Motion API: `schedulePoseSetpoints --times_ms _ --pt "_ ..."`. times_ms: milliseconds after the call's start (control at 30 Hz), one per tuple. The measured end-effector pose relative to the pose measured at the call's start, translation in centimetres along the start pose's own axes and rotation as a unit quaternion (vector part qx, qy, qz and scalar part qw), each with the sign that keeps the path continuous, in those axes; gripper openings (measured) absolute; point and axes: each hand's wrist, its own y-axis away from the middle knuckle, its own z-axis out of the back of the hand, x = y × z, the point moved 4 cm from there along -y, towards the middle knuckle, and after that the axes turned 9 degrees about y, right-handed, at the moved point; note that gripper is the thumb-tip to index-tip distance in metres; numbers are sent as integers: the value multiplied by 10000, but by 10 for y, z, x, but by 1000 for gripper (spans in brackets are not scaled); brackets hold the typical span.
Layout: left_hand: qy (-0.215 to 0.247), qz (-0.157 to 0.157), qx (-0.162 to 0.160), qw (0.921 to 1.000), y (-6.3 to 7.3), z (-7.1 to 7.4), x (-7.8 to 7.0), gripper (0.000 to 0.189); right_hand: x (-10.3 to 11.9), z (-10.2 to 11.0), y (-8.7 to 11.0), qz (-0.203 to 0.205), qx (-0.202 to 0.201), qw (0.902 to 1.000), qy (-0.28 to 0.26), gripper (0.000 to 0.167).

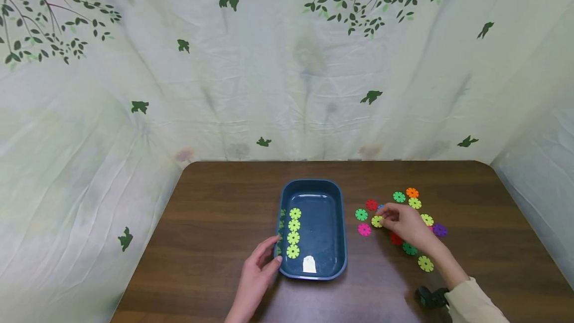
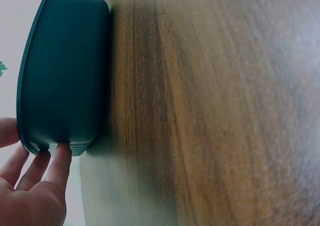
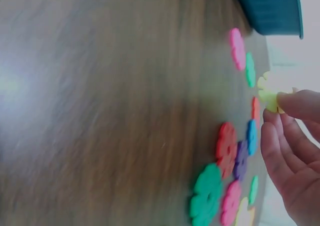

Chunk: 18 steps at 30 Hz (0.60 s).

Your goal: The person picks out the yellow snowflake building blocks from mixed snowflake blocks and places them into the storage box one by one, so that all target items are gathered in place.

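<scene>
Your right hand (image 1: 405,223) is pinching a yellow flower-shaped disc (image 1: 376,221) above scattered coloured discs (image 1: 364,229), right of the blue tray (image 1: 318,228); your left hand (image 1: 256,274) is gripping the tray's left side, where four yellow discs (image 1: 293,225) are lying inside.

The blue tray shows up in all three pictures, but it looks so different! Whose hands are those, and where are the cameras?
There's no robot here. You're seeing a person's bare left hand and right hand.

The big picture comes from a camera worn on the head, looking forward and down. The other two come from cameras worn on the wrists, one on each, so the brown table looks tipped sideways.

On the table are the blue tray and lots of colourful loose discs shaped like flowers. Inside the tray, a row of four yellow discs lies near its left side.

The left hand holds the tray's edge. The right hand pinches one yellow disc.
</scene>
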Motion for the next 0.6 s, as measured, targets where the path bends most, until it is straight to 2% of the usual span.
schedulePoseSetpoints --times_ms 267,400,600 --pt "-15 -3 4 10000 -1 -1 1 42 22 1 -10 -16 -99 9999 -92 15" --pt "-4 -73 5 10000 0 0 0 42 35 1 -17 124 -185 9996 -174 16" --pt "-6 -19 14 10000 0 0 0 42 54 1 -26 337 -101 9985 -408 17"
